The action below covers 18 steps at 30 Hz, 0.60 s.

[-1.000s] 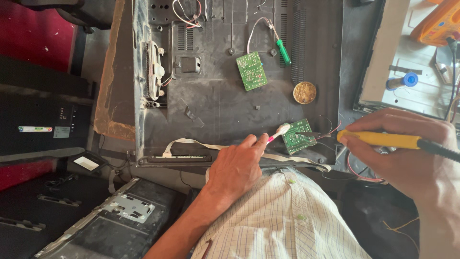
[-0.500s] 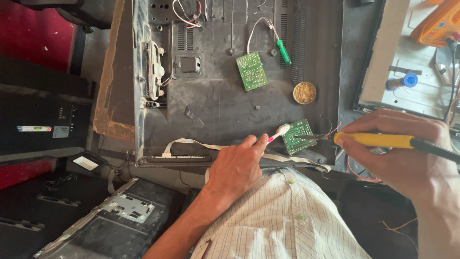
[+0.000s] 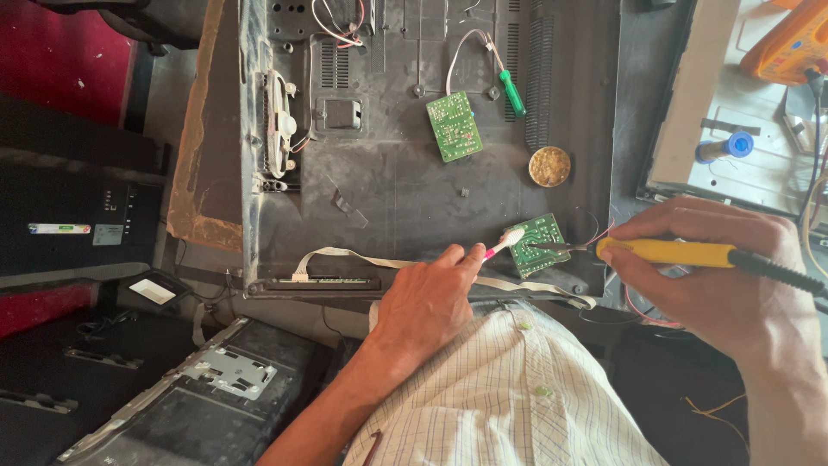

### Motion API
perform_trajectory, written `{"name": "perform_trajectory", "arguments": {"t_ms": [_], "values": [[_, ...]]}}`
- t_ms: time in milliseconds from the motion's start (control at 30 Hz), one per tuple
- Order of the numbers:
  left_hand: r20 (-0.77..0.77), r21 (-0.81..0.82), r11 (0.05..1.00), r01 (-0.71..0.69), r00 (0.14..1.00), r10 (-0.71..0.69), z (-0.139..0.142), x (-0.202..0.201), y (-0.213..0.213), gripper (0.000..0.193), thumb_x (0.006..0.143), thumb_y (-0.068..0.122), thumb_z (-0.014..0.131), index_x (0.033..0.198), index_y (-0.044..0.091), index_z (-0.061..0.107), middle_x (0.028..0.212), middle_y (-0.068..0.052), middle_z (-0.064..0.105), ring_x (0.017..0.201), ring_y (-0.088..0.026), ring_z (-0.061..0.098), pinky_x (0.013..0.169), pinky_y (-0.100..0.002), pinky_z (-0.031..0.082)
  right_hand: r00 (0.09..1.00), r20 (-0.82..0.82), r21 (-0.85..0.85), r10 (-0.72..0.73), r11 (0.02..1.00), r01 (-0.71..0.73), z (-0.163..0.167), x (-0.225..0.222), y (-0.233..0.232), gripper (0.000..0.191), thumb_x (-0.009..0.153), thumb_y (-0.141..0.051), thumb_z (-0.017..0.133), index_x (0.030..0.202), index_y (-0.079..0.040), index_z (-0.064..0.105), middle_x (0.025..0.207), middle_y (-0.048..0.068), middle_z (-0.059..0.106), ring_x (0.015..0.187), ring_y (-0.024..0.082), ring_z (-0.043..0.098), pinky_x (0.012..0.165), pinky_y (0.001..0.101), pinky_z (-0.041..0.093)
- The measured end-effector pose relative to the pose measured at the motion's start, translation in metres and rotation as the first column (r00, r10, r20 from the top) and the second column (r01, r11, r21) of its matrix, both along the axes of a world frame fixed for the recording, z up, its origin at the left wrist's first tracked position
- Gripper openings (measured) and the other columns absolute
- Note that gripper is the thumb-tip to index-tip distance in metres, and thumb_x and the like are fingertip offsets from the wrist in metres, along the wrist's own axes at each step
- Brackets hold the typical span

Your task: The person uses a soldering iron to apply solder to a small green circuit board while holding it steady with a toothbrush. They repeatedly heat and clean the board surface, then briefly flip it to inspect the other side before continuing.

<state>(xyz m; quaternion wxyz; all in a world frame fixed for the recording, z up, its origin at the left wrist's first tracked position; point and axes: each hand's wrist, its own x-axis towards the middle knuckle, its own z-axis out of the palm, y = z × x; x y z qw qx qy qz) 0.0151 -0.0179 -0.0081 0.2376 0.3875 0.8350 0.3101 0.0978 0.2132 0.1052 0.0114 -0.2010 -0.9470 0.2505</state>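
My left hand (image 3: 427,302) grips a small pink-and-white brush (image 3: 504,242) whose bristles touch the left edge of a small green circuit board (image 3: 536,243). That board lies at the near edge of a dusty black plastic back cover (image 3: 397,190). My right hand (image 3: 720,276) holds a yellow-handled soldering iron (image 3: 668,252), its dark tip resting on the same board. Thin red wires run off the board's right side.
A second green circuit board (image 3: 454,127) with white wires and a green-handled screwdriver (image 3: 512,92) lie farther back on the cover. A round brass-coloured tin (image 3: 549,166) sits between the boards. A white ribbon cable (image 3: 345,255) crosses the near edge. An orange meter (image 3: 789,43) is top right.
My right hand has shifted slightly left, bringing the iron's tip onto the board. The left hand and brush have stayed put.
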Motion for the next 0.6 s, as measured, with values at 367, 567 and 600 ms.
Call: {"name": "perform_trajectory", "arguments": {"t_ms": [367, 567, 600], "values": [[0.003, -0.018, 1.0, 0.012, 1.0, -0.012, -0.003, 0.0, 0.0, 0.057, 0.078, 0.001, 0.059, 0.135, -0.003, 0.059, 0.098, -0.017, 0.065, 0.07, -0.038, 0.068, 0.063, -0.051, 0.053, 0.992, 0.12, -0.057, -0.043, 0.997, 0.05, 0.005, -0.009, -0.004, 0.015, 0.078, -0.015, 0.085, 0.092, -0.012, 0.083, 0.085, 0.0, 0.077, 0.062, 0.012, 0.068, 0.051, 0.0282, 0.054], [-0.004, -0.035, 0.999, 0.023, 1.0, -0.023, -0.004, 0.001, 0.0, 0.059, 0.077, 0.002, 0.061, 0.136, -0.003, 0.058, 0.098, -0.017, 0.064, 0.071, -0.037, 0.068, 0.063, -0.051, 0.053, 0.997, 0.077, 0.021, 0.004, 1.0, -0.006, 0.004, -0.012, -0.003, 0.015, 0.077, -0.018, 0.086, 0.091, -0.012, 0.082, 0.082, 0.0, 0.077, 0.064, 0.012, 0.067, 0.056, 0.0289, 0.054], [-0.007, -0.032, 0.999, 0.025, 1.0, -0.025, -0.004, 0.001, 0.0, 0.059, 0.077, 0.002, 0.061, 0.136, -0.003, 0.058, 0.098, -0.017, 0.064, 0.071, -0.037, 0.068, 0.063, -0.051, 0.053, 0.995, 0.096, 0.019, 0.009, 1.0, -0.011, 0.005, -0.012, -0.003, 0.015, 0.077, -0.018, 0.086, 0.091, -0.012, 0.082, 0.082, 0.0, 0.077, 0.064, 0.013, 0.066, 0.055, 0.0291, 0.054]]}}
